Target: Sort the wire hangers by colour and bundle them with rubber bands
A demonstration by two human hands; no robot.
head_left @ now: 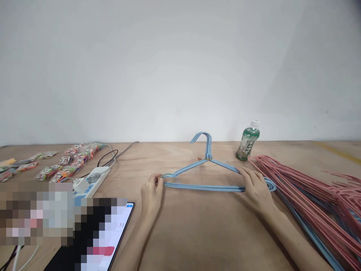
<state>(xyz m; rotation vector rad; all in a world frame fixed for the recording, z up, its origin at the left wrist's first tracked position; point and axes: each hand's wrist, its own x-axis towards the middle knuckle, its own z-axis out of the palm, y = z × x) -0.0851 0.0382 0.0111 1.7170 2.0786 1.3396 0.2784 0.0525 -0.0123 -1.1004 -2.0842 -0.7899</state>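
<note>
Item, blue wire hangers (203, 187), several, nested: they lie midway along the bench (197, 233), hooks toward its far edge. Item, your left hand (150, 194): fingertips pinched on their left corner; the narrow grip could let single wires slide out of line if the bundle twists. Item, your right hand (258, 192): closed over the sloping and lower bars near the right end; uneven pressure there could fan the rounded ends apart or bow the bars. Item, a thin loop by the left corner, too small to identify: it could slip or catch if the wires shift under your fingers. Item, pink hangers (304, 184), heaped along the bench's right side, tips just beside your bundle: a sideways swing could hook the two together. Item, green-labelled bottle (248, 143), standing near the far edge behind your right hand: a snagged heap or lifted wire could knock it over. Item, phone (122, 226), close beside your left forearm: an outward elbow could nudge it.
</note>
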